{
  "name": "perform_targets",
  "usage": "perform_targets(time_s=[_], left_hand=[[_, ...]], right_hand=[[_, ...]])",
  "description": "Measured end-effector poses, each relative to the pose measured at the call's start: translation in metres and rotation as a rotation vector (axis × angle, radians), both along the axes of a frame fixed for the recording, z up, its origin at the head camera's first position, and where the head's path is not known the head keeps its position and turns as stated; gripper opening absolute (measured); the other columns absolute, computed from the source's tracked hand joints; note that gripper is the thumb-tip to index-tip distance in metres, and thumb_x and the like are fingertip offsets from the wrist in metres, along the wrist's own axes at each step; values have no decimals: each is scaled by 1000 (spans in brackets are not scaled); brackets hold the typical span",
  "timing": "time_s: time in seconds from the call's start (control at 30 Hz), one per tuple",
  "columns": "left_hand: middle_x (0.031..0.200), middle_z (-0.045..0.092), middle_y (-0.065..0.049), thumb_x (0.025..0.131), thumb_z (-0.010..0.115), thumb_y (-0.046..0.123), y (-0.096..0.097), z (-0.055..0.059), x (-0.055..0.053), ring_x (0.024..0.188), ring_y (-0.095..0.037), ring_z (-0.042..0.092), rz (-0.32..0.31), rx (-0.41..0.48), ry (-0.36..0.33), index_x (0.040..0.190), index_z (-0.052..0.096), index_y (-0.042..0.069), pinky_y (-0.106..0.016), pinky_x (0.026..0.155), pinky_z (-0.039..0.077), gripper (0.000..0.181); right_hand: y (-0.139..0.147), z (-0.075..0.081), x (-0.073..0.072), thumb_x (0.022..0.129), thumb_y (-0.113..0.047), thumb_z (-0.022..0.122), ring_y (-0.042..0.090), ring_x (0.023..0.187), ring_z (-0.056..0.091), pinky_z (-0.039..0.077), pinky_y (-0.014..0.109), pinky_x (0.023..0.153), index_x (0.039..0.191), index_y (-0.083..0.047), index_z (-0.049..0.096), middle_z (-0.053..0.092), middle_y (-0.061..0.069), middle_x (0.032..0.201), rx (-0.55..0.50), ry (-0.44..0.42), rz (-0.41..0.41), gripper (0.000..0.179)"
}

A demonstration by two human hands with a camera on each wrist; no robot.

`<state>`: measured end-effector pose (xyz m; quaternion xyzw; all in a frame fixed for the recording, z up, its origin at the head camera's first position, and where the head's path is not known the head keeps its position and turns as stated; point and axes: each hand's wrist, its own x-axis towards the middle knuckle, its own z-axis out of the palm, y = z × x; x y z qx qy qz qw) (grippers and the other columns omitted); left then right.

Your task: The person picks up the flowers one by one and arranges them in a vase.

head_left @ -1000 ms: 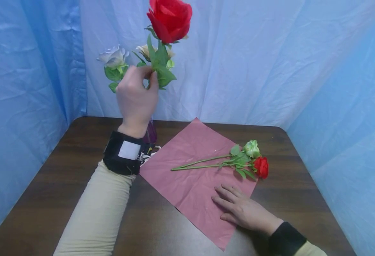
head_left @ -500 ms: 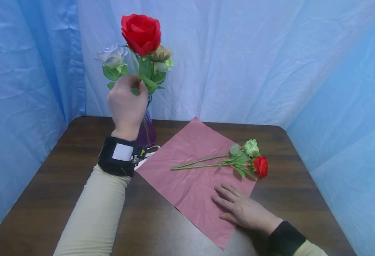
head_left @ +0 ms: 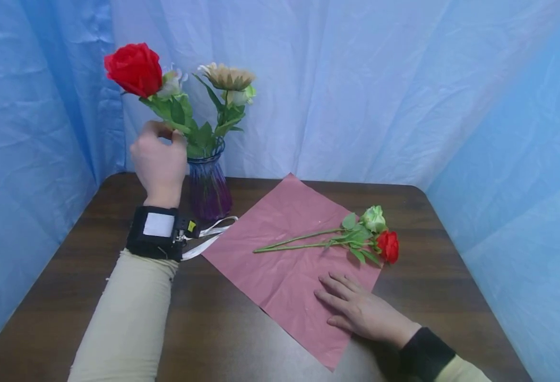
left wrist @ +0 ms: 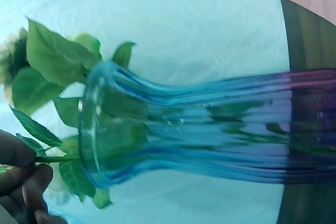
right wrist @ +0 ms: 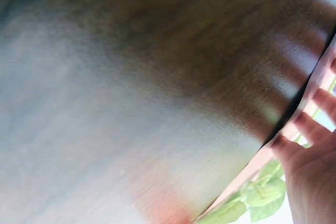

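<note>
My left hand (head_left: 159,164) pinches the leafy stem of a large red rose (head_left: 135,69), which tilts to the left at the mouth of a ribbed blue-to-purple glass vase (head_left: 209,185). In the left wrist view, thumb and fingers hold the green stem (left wrist: 55,159) just outside the vase's rim; where its lower end lies is hard to make out. A beige flower (head_left: 227,77) and pale flowers stand in the vase. My right hand (head_left: 361,310) rests with fingers spread on a sheet of pink wrapping paper (head_left: 280,297).
On the paper's right side lie a pale green rose (head_left: 373,218) and a smaller red rose (head_left: 388,246), stems pointing left. White ribbon (head_left: 208,241) lies between the vase and the paper. Blue-white curtains (head_left: 356,95) hang behind the dark wooden table (head_left: 232,339).
My left hand has carried the large red rose left and down from above the paper to the vase, and the rose now leans left. The right hand has stayed on the paper.
</note>
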<state>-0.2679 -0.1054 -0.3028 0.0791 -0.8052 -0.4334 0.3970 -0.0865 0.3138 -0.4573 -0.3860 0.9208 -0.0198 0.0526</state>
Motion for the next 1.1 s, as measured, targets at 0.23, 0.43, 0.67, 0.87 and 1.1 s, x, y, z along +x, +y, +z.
perform_targets(time_s=[0.23,0.43,0.67,0.87,1.1], left_hand=[[105,74,-19,100,59,21,-20,1,-14,102,-35,67,-7,30,-129,108,76,-1,-46,87,48,29],[114,74,-19,102,53,23,-32,9,-27,113,-35,65,-22,-5,-275,118,75,2,-48,95,48,34],[116,73,-20,104,53,24,-30,15,-41,115,-41,63,-38,-171,-318,121,73,1,-52,98,46,35],[118,73,-19,105,54,24,-18,21,-49,117,-43,60,-27,-261,-323,120,74,1,-54,102,43,34],[122,72,-17,106,53,24,-12,24,-56,121,-41,57,-49,-219,-367,124,72,2,-52,107,39,35]], right_hand=[[-2,2,-1,100,-57,55,35,152,31,36,52,116,157,-24,42,33,9,165,11,-26,-12,68],[-3,2,-1,99,-56,56,36,151,31,36,52,115,157,-23,42,34,9,165,2,-25,-11,68],[-3,0,-1,100,-56,56,36,150,33,38,53,114,156,-22,44,36,10,164,-6,-1,7,68],[-2,-1,0,99,-55,58,37,149,35,40,52,113,156,-21,45,38,11,163,-20,18,17,67],[-1,-2,0,99,-55,57,38,149,35,40,52,113,156,-21,45,38,11,163,-21,25,18,68]])
